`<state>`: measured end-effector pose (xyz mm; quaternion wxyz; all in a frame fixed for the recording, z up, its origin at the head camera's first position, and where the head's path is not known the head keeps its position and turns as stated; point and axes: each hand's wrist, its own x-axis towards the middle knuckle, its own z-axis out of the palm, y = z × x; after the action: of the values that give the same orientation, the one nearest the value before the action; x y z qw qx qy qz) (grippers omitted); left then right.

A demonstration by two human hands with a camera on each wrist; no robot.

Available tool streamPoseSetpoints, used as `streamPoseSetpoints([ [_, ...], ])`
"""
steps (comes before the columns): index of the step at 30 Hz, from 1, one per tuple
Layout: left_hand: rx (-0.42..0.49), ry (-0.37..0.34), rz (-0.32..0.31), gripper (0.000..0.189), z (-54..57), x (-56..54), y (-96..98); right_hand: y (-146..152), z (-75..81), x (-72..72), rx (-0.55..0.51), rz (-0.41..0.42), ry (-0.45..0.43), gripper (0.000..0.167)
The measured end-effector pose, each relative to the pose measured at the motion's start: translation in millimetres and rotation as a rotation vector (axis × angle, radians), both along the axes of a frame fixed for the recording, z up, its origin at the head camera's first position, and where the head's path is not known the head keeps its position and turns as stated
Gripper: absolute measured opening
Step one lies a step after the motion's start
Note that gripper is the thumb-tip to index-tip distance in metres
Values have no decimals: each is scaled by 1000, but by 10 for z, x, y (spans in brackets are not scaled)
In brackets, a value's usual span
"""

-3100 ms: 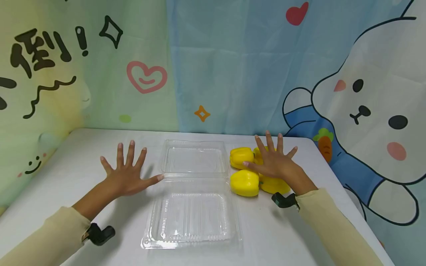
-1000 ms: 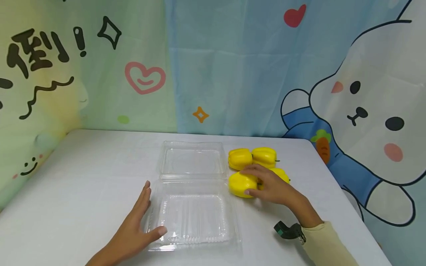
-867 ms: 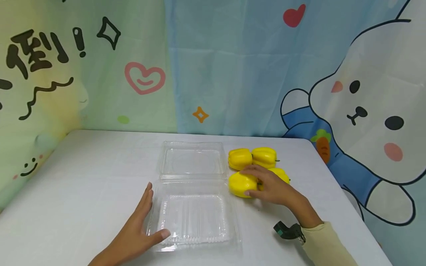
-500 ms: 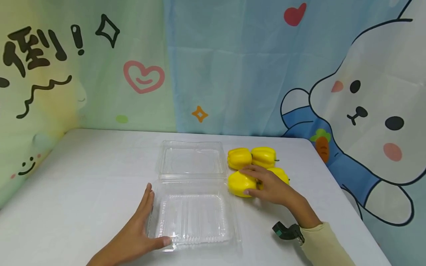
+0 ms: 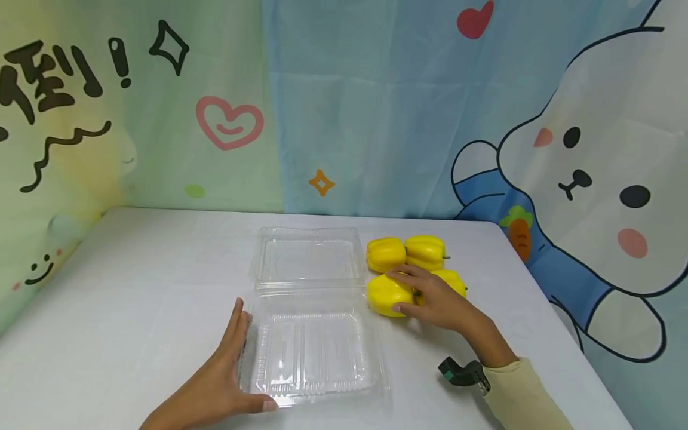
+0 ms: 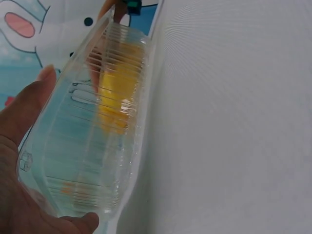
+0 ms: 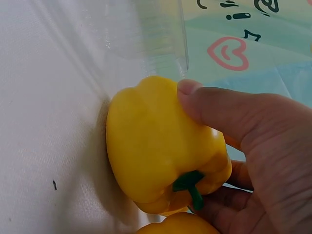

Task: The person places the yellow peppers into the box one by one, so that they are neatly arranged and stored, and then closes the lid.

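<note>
A clear plastic clamshell container (image 5: 314,349) lies unfolded on the white table, its lid (image 5: 309,260) towards the back. My left hand (image 5: 212,379) is at its front left corner, fingers straight along the left side and thumb by the front edge. The left wrist view has the container wall (image 6: 73,156) between thumb and fingers. To the right, my right hand (image 5: 438,298) grips the front left yellow bell pepper (image 5: 388,295). Close up, the thumb (image 7: 214,105) presses one side of this pepper (image 7: 151,141), other fingers reach round beyond its green stem.
Two more yellow bell peppers (image 5: 386,255) sit behind the gripped one, right of the lid. Another pepper (image 5: 451,280) is partly hidden by my right hand. A cartoon-printed cloth (image 5: 371,107) hangs at the table's back edge.
Both hands were spread in the air; the left has come down beside the container and the right onto the front left bell pepper. Lately the left thumb has slid to the container's front edge.
</note>
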<state>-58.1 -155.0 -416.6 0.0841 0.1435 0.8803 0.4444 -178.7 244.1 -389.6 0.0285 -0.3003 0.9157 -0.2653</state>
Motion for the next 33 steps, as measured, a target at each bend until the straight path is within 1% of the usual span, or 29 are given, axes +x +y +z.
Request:
streamPoseSetpoints([
  [10,28,-12,2,146,-3,5,15,1,3,-2,12,-21,2,63],
  [16,20,12,4,146,-6,6,25,3,19,-1,19,-15,20,62],
  [19,25,13,6,146,-18,2,26,6,36,-1,19,-9,27,62],
  [22,32,11,10,145,-31,-4,28,12,59,2,21,-14,35,62],
  [27,26,29,9,144,-36,-13,25,35,109,4,20,-40,51,62],
  [33,32,29,4,144,-31,-9,20,60,188,37,-26,-56,100,61],
])
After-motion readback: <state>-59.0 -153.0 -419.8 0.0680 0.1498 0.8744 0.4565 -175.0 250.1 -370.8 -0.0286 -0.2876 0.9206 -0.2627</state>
